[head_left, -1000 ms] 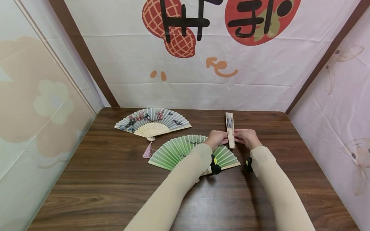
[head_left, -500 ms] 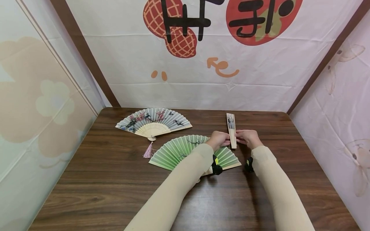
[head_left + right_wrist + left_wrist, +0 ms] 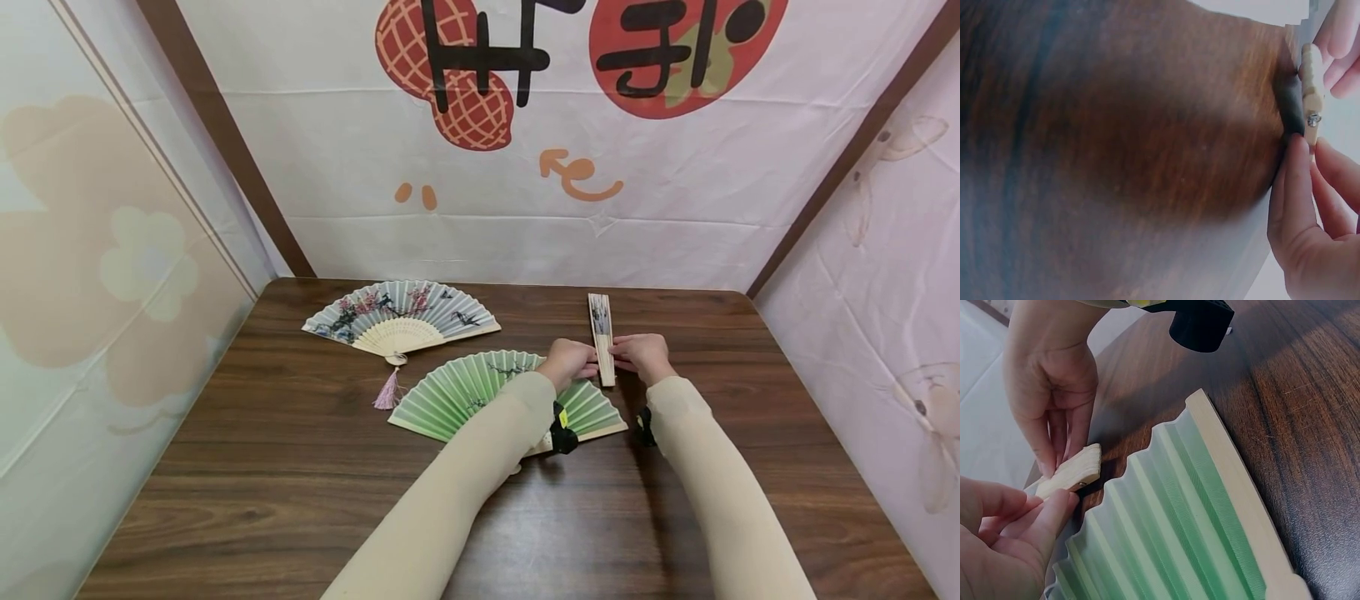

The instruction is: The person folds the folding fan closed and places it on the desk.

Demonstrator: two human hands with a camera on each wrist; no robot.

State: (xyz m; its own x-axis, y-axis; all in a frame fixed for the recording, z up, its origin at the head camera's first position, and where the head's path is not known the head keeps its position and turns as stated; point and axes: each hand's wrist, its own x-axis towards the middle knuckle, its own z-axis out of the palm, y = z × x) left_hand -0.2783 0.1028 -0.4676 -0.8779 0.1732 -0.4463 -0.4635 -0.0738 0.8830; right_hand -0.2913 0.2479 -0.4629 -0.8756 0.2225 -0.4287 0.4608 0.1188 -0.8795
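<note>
A closed folding fan [image 3: 602, 337] with pale wooden ribs and a printed grey-white leaf is at the right of the table, its length running away from me. From its left side my left hand [image 3: 568, 363] pinches it near the lower end. My right hand [image 3: 645, 357] pinches it from the right, thumb and fingers at its edge. In the left wrist view, the closed fan's wooden end [image 3: 1075, 470] shows between both hands. A metal rivet [image 3: 1314, 119] is visible in the right wrist view. Under my left forearm lies an opened green fan [image 3: 457, 396], partly covered.
An opened grey-white fan [image 3: 405, 321] with printed blossoms lies at the back left, its pink tassel [image 3: 388, 390] trailing toward me. The brown wooden table [image 3: 247, 500] ends at a white printed cloth [image 3: 480, 242] behind, with cloth walls on both sides.
The closed fan has turned slightly between my hands and lies a little more slanted than one second ago. Both hands keep their places on it; the opened fans stay put.
</note>
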